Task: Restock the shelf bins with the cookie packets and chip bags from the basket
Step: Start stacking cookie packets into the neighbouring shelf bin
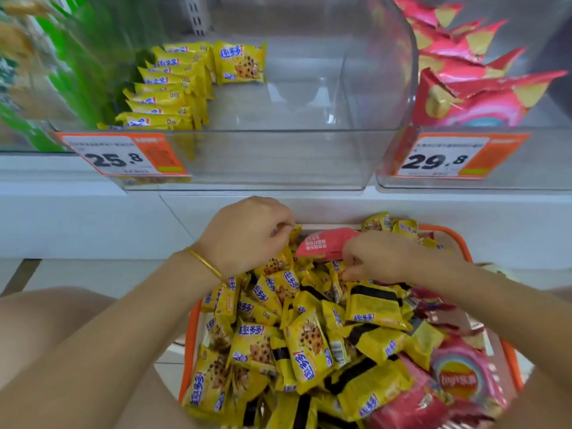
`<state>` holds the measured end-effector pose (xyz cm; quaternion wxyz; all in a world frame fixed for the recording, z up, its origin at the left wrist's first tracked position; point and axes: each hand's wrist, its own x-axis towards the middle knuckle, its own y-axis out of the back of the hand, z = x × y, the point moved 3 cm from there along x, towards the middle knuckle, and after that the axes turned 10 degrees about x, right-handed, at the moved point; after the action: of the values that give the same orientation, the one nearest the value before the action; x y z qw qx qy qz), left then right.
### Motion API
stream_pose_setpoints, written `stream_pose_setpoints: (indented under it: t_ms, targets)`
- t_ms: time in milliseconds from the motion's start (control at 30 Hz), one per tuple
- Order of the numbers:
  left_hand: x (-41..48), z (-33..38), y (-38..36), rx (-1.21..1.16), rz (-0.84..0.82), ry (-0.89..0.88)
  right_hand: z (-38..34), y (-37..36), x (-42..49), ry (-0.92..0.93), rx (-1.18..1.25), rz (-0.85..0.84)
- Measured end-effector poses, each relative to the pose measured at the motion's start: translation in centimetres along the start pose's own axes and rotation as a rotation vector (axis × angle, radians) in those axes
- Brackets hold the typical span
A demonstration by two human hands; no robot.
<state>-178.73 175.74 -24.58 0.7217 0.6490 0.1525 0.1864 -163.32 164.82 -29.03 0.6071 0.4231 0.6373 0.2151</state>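
Note:
An orange-rimmed basket (pixel 191 323) below me is heaped with yellow cookie packets (pixel 309 345) and pink chip bags (pixel 458 379). My left hand (pixel 247 233) reaches into the far left of the heap, its fingers curled on a yellow cookie packet (pixel 294 232). My right hand (pixel 380 258) is over the far middle, fingers curled onto cookie packets beside a pink chip bag (pixel 325 244). On the shelf above, a clear bin (pixel 278 159) holds a row of yellow cookie packets (pixel 167 88) at its left. A second clear bin (pixel 541 178) to the right holds pink chip bags (pixel 470 88).
Price tags reading 25.8 (pixel 123 156) and 29.8 (pixel 448 157) hang on the bin fronts. Green packages (pixel 71 66) fill a bin at far left. The white shelf ledge (pixel 93 212) runs between bins and basket. My knees flank the basket at lower left.

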Motion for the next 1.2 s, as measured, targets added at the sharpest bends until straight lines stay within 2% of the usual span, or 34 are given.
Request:
stream_pose_setpoints:
  t_ms: [100, 233, 367, 467, 533, 633, 700, 800, 867, 933, 1033, 1200]
  targets:
    - [0.3, 1.0, -0.9, -0.003, -0.057, -0.059, 0.2, -2.3, 0.1, 0.014, -0.025, -0.175]
    - [0.5, 1.6, -1.4, -0.03, -0.094, -0.105, 0.2, -2.7, 0.1, 0.029, 0.105, -0.198]
    - [0.4, 2.0, -1.9, -0.108, -0.126, -0.142, 0.3, -2.1, 0.1, 0.064, 0.199, -0.136]
    - [0.1, 2.5, -1.8, -0.19, -0.192, -0.187, 0.2, -1.0, -0.1, 0.13, 0.358, -0.04]
    - [-0.3, 3.1, -1.8, -0.232, -0.257, -0.244, 0.0, -0.5, -0.2, 0.128, 0.654, -0.027]
    - [-0.8, 3.4, -1.3, -0.302, -0.279, -0.259, -0.7, -0.9, -0.7, 0.058, 1.341, -0.254]
    - [-0.9, 3.3, -1.0, -0.413, -0.26, -0.217, -1.2, -1.3, -0.8, 0.032, 1.574, -0.364]
    - [-0.6, 2.7, -0.5, -0.542, -0.237, -0.132, -2.4, -0.7, -1.4, 0.065, 1.737, -0.449]
    - [-0.6, 1.8, 0.2, -0.633, -0.225, -0.063, -2.7, 0.2, -1.9, 0.06, 1.757, -0.381]
    - [-0.9, 1.0, 1.3, -0.707, -0.187, -0.015, -2.4, 1.6, -2.5, 0.043, 1.724, -0.196]
    - [-1.8, 0.3, 3.7, -0.733, -0.084, 0.029, -2.9, 4.1, -4.5, 0.19, 1.629, -0.035]
    - [-1.9, -0.4, 10.4, -0.793, 0.185, 0.066, -6.1, 11.4, -8.8, 0.412, 1.147, 0.283]
